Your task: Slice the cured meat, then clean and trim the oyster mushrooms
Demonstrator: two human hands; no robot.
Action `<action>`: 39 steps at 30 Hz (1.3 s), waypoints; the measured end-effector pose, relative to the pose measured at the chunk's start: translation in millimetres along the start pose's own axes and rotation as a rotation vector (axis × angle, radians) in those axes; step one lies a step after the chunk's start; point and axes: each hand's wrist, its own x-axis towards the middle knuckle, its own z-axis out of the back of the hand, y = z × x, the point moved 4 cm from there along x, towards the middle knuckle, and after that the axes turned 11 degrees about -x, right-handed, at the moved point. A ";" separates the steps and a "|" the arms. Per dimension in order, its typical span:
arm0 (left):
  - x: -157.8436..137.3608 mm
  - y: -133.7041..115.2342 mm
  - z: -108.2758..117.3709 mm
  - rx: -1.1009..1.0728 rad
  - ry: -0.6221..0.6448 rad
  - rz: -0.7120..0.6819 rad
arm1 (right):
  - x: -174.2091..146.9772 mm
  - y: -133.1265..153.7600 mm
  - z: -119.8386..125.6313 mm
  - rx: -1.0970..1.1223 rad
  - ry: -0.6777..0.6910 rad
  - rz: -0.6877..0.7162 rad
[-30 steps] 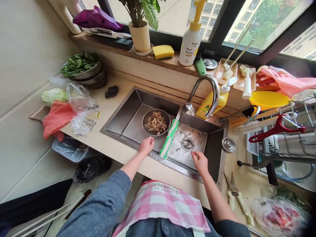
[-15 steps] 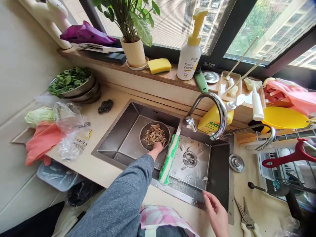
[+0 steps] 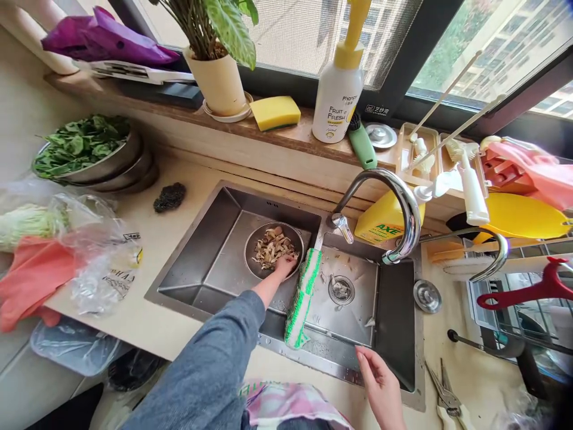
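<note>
Right now the left hand (image 3: 285, 266) is down in the bowl (image 3: 248, 254), fingers bunched at the edge of the mushrooms (image 3: 269, 246); from where I stand, I can't tell whether they pinch any. The bowl sits in the left basin (image 3: 219, 260), near the divider, where a green-and-white cloth (image 3: 304, 292) lies draped. Over the sink's front edge, near the right basin (image 3: 396, 298), hangs the right hand (image 3: 379, 382), half curled, thumb a little apart from the fingers. Pale scraps (image 3: 332, 280) lie around the drain (image 3: 341, 291), and the tap (image 3: 405, 206) arches above.
</note>
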 end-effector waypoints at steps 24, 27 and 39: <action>-276.0 -67.3 10.4 -0.956 0.296 -0.125 | -21.0 153.0 2.8 0.200 -0.047 0.779; -283.8 -67.4 10.0 -0.946 0.262 -0.139 | -26.8 149.3 4.9 0.203 -0.064 0.781; -296.0 -71.5 9.5 -0.949 0.101 -0.201 | -22.1 130.3 -10.4 0.465 0.150 0.481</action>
